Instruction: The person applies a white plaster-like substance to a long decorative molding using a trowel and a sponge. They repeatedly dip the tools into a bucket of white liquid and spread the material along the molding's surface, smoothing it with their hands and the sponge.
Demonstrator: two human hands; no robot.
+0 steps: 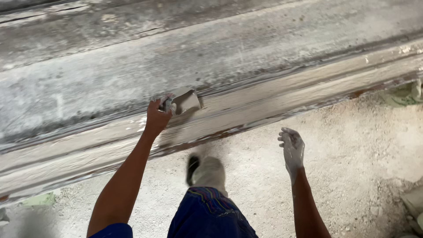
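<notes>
Against the long, pale grey plastered ledge [273,94] that runs aslant across the upper half of the view, the left hand [157,118] holds a small flat-bladed scraper coated in wet grey plaster [185,102]. The fingers [166,104] are wrapped around the handle end, and the blade points to the right, lying flat against the ledge's smooth, wet-looking upper band. Above this band lies a rougher, mottled grey wall surface [132,57]; below it a narrow lower edge, streaked dark brown in places, meets the floor.

The right hand [291,147] is empty and hangs clear of the ledge, over the floor, well apart from the left hand. Its fingers are loosely spread and slightly curled, and the palm and fingers are whitened with dried plaster. Both forearms are bare.

Between the two arms appear the person's dark blue shorts with a multicoloured stitched band [207,213] and, below the ledge, one raised foot in a plaster-caked shoe [207,172], blurred so that its detail cannot be told. The sandy, gritty light-coloured floor [352,176] fills the lower right of the view. Pale green scraps [403,94] lie at the right end of the ledge's base, and another greenish patch [39,200] lies at the lower left.
</notes>
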